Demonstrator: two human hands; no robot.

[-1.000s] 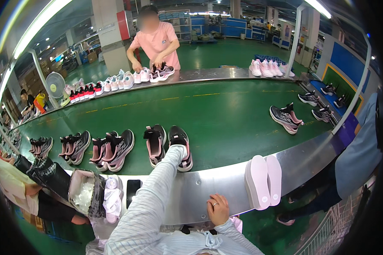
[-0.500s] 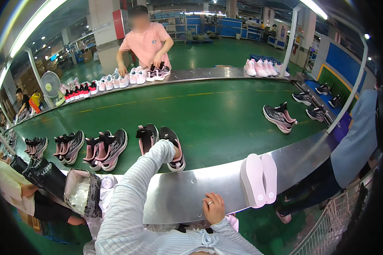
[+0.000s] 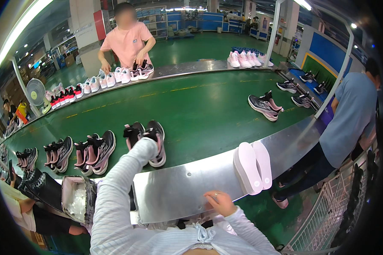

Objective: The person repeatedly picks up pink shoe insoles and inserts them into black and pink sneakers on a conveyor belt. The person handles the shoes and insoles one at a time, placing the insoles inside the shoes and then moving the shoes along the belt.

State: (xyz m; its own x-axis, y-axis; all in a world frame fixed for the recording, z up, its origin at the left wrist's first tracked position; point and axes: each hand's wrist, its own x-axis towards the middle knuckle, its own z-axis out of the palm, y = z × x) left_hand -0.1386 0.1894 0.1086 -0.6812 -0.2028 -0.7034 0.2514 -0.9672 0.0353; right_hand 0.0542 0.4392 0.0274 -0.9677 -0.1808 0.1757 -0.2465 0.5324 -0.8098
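Note:
My left hand reaches into a black and pink sneaker, the right one of a pair. The sleeve and the shoe hide its fingers, so their state does not show. Close beside it stands the other black sneaker of that pair. Above the metal ledge's near edge, my right hand, with a ring on it, is loosely bent with fingers apart from the thumb and holds nothing. Two pale pink stacks of insoles lie on the ledge to its right.
The metal ledge borders a green belt with more black sneakers at left and one sneaker at right. A lined box with clear packets is at left. One person handles shoes opposite; another stands at right.
The view has shifted, so the scene sits further left and slightly higher. My right hand has lifted from lying flat on the ledge and turned. My left hand stays in the sneaker.

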